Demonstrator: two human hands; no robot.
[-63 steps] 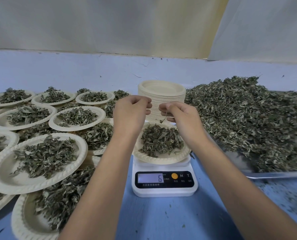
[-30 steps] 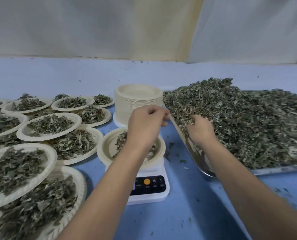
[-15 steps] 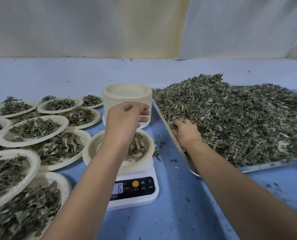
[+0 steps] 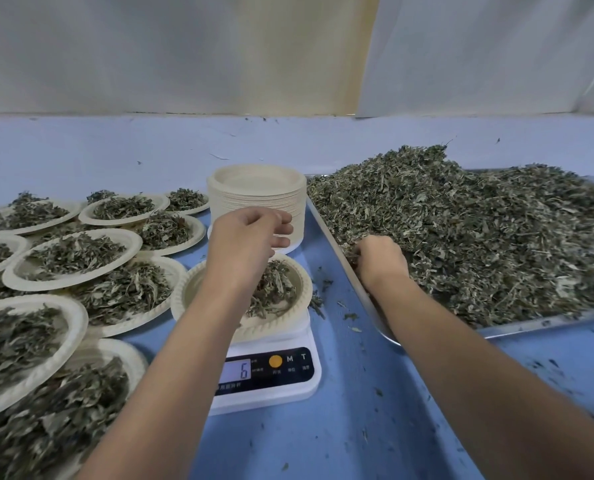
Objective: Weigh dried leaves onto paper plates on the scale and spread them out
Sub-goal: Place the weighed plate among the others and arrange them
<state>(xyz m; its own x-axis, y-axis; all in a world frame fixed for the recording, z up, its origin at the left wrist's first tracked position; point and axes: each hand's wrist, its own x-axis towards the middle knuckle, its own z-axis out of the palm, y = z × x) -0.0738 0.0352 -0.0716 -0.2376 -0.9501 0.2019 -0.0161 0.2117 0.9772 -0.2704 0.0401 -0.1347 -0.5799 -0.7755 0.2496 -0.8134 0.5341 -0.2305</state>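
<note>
Below the left hand, fingers curled, contents unclear, the leaf plate sits on the scale. Topping-up step: the right hand is buried in the leaf pile, grip hidden. Next needs a small pinch.

A strip of blue table runs between scale and tray; filled plates crowd the left, and a plate stack blocks the back.

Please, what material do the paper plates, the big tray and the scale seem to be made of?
The plates: probably moulded paper pulp, matte cream, with crimped rims. The tray: metal, likely stainless steel; its thin grey rim shines. The scale: apparently plastic, a smooth white body with a glossy black panel.
</note>
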